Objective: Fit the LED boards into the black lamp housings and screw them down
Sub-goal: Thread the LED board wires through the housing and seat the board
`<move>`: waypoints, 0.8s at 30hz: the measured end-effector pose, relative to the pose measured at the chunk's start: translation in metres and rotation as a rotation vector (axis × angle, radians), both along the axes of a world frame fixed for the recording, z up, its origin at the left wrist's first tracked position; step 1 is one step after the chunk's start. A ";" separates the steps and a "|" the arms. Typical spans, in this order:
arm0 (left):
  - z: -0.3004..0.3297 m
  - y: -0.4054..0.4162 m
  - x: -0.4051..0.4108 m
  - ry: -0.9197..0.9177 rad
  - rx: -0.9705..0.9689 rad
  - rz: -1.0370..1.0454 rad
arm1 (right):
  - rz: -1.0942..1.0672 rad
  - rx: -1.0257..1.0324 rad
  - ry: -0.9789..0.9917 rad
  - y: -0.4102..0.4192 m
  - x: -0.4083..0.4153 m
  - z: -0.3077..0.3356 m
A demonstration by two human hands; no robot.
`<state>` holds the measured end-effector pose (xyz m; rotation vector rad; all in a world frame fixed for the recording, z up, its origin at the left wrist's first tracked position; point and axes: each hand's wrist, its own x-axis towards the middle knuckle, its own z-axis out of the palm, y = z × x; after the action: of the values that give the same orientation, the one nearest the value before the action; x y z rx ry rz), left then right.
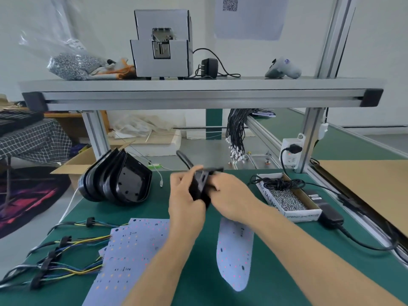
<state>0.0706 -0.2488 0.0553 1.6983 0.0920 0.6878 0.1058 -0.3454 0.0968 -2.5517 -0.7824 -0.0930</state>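
My left hand (184,196) and my right hand (229,195) both grip one black lamp housing (202,184), held tilted above the green mat at mid-table; motion blurs it. A nested stack of black housings (120,178) lies on its side to the left. A single white LED board (235,255) lies flat on the mat below my right wrist. A pile of white LED boards (132,255) with coloured wire leads (64,259) lies at the front left, partly under my left forearm.
A cardboard box of screws (287,198) with a coiled black cable sits at the right, a black power adapter (331,215) beside it. The overhead shelf (198,93) carries a grey screw feeder (162,44), a bag of screws and an electric screwdriver (283,68). A socket hangs on the right post.
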 end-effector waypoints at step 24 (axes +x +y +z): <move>0.006 0.027 -0.001 0.108 -0.392 -0.281 | 0.030 0.681 1.257 -0.028 0.051 -0.005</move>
<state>0.0697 -0.2216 0.0613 1.3358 0.0573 0.3407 0.1572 -0.3737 0.0922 -1.4754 -0.1904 0.9708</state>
